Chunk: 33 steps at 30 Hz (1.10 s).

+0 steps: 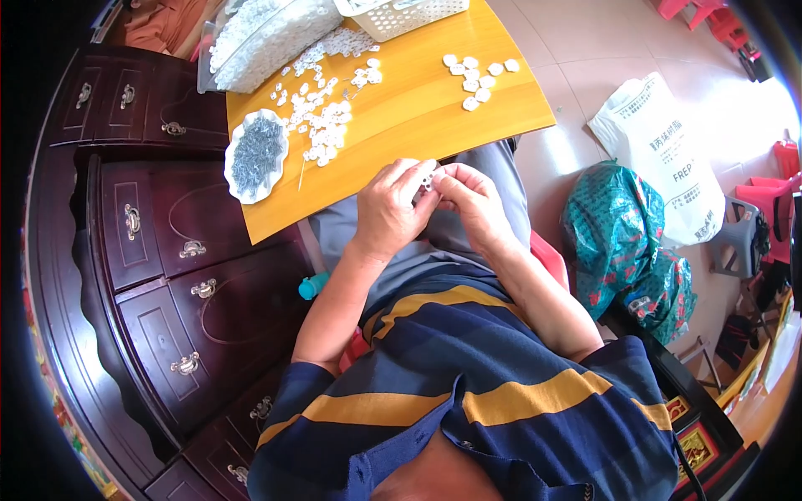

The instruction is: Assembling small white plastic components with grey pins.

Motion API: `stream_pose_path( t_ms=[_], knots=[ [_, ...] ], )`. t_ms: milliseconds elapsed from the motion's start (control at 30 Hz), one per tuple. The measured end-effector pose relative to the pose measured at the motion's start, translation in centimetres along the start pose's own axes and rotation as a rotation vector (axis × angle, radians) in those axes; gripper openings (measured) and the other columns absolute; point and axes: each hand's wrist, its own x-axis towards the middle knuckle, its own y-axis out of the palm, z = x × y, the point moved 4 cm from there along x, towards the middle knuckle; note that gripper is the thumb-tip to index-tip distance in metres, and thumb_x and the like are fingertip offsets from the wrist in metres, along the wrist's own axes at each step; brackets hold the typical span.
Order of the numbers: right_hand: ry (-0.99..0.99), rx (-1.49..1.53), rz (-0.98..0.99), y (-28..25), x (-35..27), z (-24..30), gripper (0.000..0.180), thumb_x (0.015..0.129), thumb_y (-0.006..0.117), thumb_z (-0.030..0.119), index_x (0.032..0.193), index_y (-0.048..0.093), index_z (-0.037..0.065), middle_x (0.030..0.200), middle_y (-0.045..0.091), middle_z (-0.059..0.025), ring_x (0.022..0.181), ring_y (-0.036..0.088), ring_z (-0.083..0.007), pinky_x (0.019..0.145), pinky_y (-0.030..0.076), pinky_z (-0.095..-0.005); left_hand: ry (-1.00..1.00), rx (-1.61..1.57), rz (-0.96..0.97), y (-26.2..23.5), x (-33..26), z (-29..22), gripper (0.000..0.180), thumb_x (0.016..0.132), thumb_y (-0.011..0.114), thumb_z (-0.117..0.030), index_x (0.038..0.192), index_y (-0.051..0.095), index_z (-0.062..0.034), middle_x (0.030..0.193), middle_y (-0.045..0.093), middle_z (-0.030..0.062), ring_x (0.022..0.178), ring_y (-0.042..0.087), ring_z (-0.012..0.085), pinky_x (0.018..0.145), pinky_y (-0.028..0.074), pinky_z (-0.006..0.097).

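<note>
Over my lap, just off the near edge of the table, both hands meet at a small white plastic piece with dark holes (427, 179). My left hand (388, 210) is closed around it, its fingers covering much of the piece. The fingertips of my right hand (473, 200) pinch together at its right side; whether they hold a tiny pin there is hidden. On the table to the left, a scalloped white dish (250, 195) holds a heap of thin grey metal pins (257, 153). Beside it lie many loose small white pieces (326, 134).
A clear bin of white pieces (259, 50) and a white perforated basket (409, 18) stand at the table's (401, 100) far side. Several white hexagonal pieces (472, 79) lie right. Dark drawers (200, 234) flank the left; green bags (614, 238) and a white sack (668, 159) rest on the floor.
</note>
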Motion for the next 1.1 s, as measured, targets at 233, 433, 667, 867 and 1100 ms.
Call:
stream_pose_path(
  t_ms=[233, 433, 667, 867, 1100],
  knots=[
    [0.109, 0.025, -0.005, 0.0, 0.1, -0.4, 0.018, 0.101, 0.068, 0.023, 0.102, 0.076, 0.007, 0.093, 0.073, 0.0001, 0.083, 0.063, -0.0071, 0.078, 0.048, -0.024, -0.058, -0.08, 0.049, 0.0, -0.2, 0.5, 0.029, 0.083, 0.08, -0.013, 0.11, 0.073, -0.0073, 0.1, 0.073, 0.0091, 0.089, 0.071, 0.031, 0.077, 0.057, 0.04],
    [0.006, 0.005, -0.025, -0.2, 0.1, -0.4, 0.02, 0.099, 0.07, 0.023, 0.094, 0.077, 0.005, 0.088, 0.072, 0.0002, 0.081, 0.06, -0.0063, 0.077, 0.047, -0.0232, -0.051, -0.099, 0.07, -0.1, 0.1, 0.0, 0.026, 0.083, 0.079, -0.005, 0.108, 0.072, -0.0033, 0.1, 0.074, 0.0121, 0.091, 0.071, 0.033, 0.079, 0.057, 0.039],
    [-0.046, -0.013, -0.053, 0.0, -0.2, 0.3, 0.021, 0.1, 0.069, 0.021, 0.092, 0.076, 0.002, 0.086, 0.071, 0.0001, 0.08, 0.059, -0.0066, 0.076, 0.047, -0.0234, -0.043, -0.114, 0.071, 0.2, 0.6, -0.2, 0.024, 0.084, 0.078, -0.006, 0.108, 0.072, -0.0032, 0.1, 0.074, 0.0122, 0.091, 0.071, 0.0334, 0.079, 0.056, 0.039],
    [-0.09, -0.068, -0.087, 0.2, -0.3, 0.9, 0.023, 0.101, 0.068, 0.019, 0.093, 0.075, -0.001, 0.086, 0.071, -0.0012, 0.079, 0.061, -0.0067, 0.076, 0.048, -0.0238, -0.009, -0.106, 0.022, 0.8, 0.5, 0.4, 0.021, 0.085, 0.075, -0.011, 0.105, 0.073, -0.0068, 0.097, 0.074, 0.0098, 0.089, 0.071, 0.0316, 0.078, 0.057, 0.041],
    [-0.1, -0.187, -0.089, -0.1, -0.3, 1.1, 0.022, 0.102, 0.066, 0.017, 0.099, 0.075, -0.003, 0.089, 0.07, -0.0006, 0.083, 0.06, -0.0069, 0.079, 0.048, -0.0233, 0.044, -0.15, -0.039, 1.1, 0.3, 0.7, 0.023, 0.084, 0.073, -0.008, 0.106, 0.073, -0.0041, 0.096, 0.073, 0.0119, 0.089, 0.071, 0.0326, 0.08, 0.056, 0.041]
  ],
)
